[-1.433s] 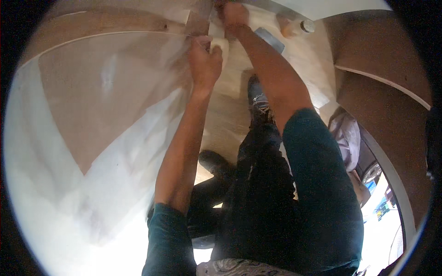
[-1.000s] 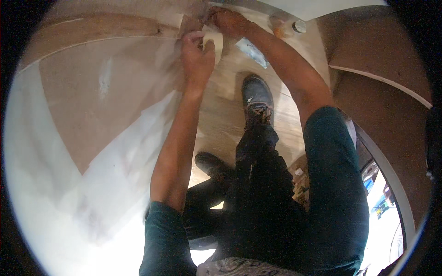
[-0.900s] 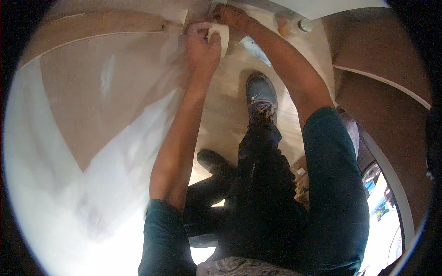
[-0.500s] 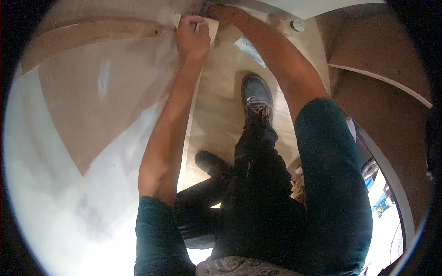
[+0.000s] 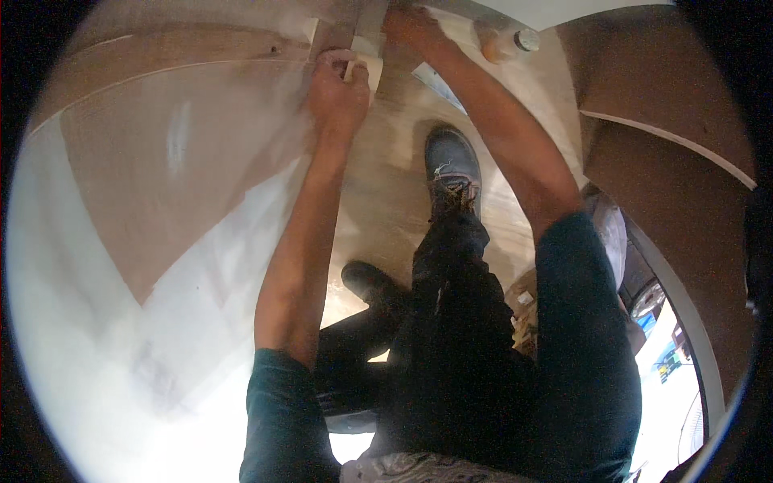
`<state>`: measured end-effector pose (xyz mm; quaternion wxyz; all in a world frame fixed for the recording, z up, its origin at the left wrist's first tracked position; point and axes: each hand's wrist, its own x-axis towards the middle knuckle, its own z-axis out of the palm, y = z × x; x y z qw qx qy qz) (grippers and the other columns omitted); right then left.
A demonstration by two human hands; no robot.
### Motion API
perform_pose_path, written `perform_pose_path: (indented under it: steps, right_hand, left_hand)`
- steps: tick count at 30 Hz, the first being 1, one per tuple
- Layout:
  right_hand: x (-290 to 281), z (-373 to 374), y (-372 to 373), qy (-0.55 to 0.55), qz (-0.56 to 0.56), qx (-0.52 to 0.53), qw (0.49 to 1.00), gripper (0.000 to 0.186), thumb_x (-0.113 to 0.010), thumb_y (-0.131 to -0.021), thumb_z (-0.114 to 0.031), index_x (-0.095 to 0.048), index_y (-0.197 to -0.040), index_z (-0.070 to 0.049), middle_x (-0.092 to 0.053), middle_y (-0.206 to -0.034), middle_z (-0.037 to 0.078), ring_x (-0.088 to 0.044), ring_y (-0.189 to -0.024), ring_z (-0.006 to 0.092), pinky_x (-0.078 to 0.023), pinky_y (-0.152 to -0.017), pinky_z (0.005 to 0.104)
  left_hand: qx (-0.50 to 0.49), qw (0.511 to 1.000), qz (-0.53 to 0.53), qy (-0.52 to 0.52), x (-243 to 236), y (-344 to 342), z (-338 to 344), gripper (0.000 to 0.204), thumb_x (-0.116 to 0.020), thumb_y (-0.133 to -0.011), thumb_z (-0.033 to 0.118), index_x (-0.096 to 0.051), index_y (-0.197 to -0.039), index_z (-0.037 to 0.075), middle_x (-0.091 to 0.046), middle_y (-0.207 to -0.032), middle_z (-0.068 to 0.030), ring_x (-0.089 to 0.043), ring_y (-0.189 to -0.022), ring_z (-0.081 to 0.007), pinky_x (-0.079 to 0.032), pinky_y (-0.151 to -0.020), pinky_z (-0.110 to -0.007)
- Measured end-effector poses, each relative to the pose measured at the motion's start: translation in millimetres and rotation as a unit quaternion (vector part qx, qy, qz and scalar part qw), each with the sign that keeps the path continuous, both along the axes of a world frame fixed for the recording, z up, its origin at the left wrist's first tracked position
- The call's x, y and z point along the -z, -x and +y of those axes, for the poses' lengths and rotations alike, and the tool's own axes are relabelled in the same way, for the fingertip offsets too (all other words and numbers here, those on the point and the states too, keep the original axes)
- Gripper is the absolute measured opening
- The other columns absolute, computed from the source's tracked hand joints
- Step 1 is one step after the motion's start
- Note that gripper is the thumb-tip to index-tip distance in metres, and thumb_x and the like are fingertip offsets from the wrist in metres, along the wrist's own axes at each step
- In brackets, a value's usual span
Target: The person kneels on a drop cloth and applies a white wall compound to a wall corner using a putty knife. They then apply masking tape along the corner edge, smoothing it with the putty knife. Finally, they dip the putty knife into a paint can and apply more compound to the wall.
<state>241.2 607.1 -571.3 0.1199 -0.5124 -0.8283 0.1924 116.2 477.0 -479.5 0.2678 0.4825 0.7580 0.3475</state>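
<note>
My left hand (image 5: 338, 92) is closed around a folded cream sheet (image 5: 372, 74) that looks like sandpaper. It is held by the edge of a large upright panel (image 5: 185, 161), brown above and white below. At the top of the view, my right hand (image 5: 412, 30) is beside a narrow brown strip (image 5: 370, 18). Its fingers are smeared and partly cut off by the dark rim, so I cannot make out whether they hold anything.
A container with a round pale lid (image 5: 527, 40) stands on the light brown floor (image 5: 378, 177) at the far right. Near my right forearm lies a flat whitish piece (image 5: 439, 84). My boot (image 5: 452, 161) is on the floor. Brown shelving (image 5: 660, 177) rises at the right.
My left hand has come slightly nearer, with the cream sheet still in it. My right hand has shifted a little right, and its elbow has swung outward.
</note>
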Motion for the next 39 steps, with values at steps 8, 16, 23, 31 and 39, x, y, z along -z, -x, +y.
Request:
perform_pose_path:
  steps: [8, 16, 23, 31, 39]
  right_hand:
    - [-18.4, -66.2, -63.6, 0.153, -0.128, 0.095, 0.975, 0.081, -0.087, -0.073, -0.026, -0.041, -0.134, 0.002, -0.050, -0.133, 0.028, -0.061, -0.119, 0.0418, -0.058, -0.092, 0.0504]
    - [6.9, -59.0, -76.0, 0.089, -0.136, 0.032, 0.986, 0.082, -0.092, -0.063, -0.027, -0.050, -0.127, 0.002, -0.064, -0.116, 0.027, -0.067, -0.108, 0.0409, -0.060, -0.087, 0.0464]
    - [-18.5, -33.8, -72.7, 0.162, 0.010, -0.051, 0.985, 0.055, -0.085, -0.072, -0.036, -0.067, -0.113, -0.004, -0.072, -0.106, 0.020, -0.068, -0.105, 0.0384, -0.054, -0.090, 0.0465]
    - [18.9, 40.5, -21.6, 0.058, 0.227, -0.031, 0.972, 0.033, -0.072, -0.086, -0.021, -0.070, -0.111, 0.000, -0.071, -0.109, 0.021, -0.067, -0.102, 0.0385, -0.053, -0.088, 0.0496]
    - [5.6, 55.9, 28.8, 0.131, 0.013, -0.020, 0.991, 0.042, -0.073, -0.086, -0.030, -0.068, -0.116, -0.002, -0.070, -0.109, 0.024, -0.068, -0.101, 0.0400, -0.055, -0.086, 0.0494]
  left_hand:
    - [0.024, 0.999, 0.019, -0.010, 10.8, 8.3, -15.3, 0.029, -0.072, -0.084, 0.011, -0.063, -0.109, -0.001, -0.069, -0.107, -0.0191, -0.069, -0.103, -0.0314, -0.052, -0.091, -0.039]
    - [0.029, 0.995, -0.092, -0.040, 30.8, -7.9, -22.2, 0.026, -0.068, -0.085, 0.005, -0.061, -0.109, -0.004, -0.066, -0.109, -0.0215, -0.066, -0.108, -0.0317, -0.050, -0.097, -0.039]
    - [0.002, 0.995, -0.082, -0.056, 25.9, -6.2, -27.9, 0.025, -0.067, -0.087, 0.003, -0.060, -0.109, -0.005, -0.067, -0.109, -0.0213, -0.066, -0.106, -0.0298, -0.050, -0.097, -0.038]
    - [0.006, 0.998, -0.044, -0.045, 15.0, -6.1, -15.5, 0.023, -0.070, -0.090, 0.005, -0.062, -0.111, 0.001, -0.066, -0.110, -0.0143, -0.064, -0.111, -0.0257, -0.051, -0.097, -0.037]
    - [0.012, 0.997, -0.066, -0.047, 8.8, -2.3, -13.8, 0.028, -0.068, -0.088, 0.001, -0.059, -0.114, -0.005, -0.066, -0.118, -0.0250, -0.064, -0.118, -0.0317, -0.048, -0.104, -0.039]
